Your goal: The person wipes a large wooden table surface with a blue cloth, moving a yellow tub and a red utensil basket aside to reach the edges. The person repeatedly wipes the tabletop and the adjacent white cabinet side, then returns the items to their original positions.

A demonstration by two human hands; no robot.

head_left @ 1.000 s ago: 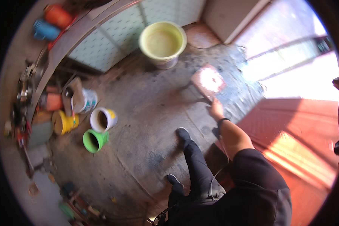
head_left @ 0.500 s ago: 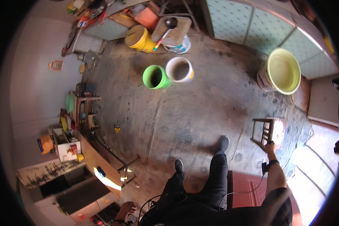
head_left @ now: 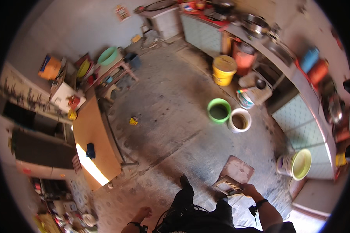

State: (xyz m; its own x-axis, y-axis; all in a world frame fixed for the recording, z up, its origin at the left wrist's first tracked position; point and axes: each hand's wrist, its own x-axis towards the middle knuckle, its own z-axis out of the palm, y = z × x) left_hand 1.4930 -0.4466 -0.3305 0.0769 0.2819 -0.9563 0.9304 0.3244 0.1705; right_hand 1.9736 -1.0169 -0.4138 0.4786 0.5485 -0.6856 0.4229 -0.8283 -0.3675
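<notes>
My right hand (head_left: 251, 191) is closed on the edge of a small wooden stool (head_left: 237, 169). The stool is tilted off its feet, with its worn brownish seat facing up and its slatted frame toward me. It hangs in front of my right leg, above the floor. My left hand (head_left: 143, 213) is beside my left hip, fingers loosely bent and apart, and nothing shows in it. A cabled band sits on each wrist.
Ahead stand a green bucket (head_left: 219, 111), a white bucket (head_left: 239, 120) and a yellow lidded bucket (head_left: 224, 70). A pale yellow-green tub (head_left: 301, 164) stands right, by the tiled counter (head_left: 298, 116). Left is a wooden table (head_left: 90, 128). A small yellow item (head_left: 133, 120) lies on the concrete floor.
My view has turned left, bringing more of the table and counter into sight. The stool, still in my right hand, has come from the far right to in front of my right leg.
</notes>
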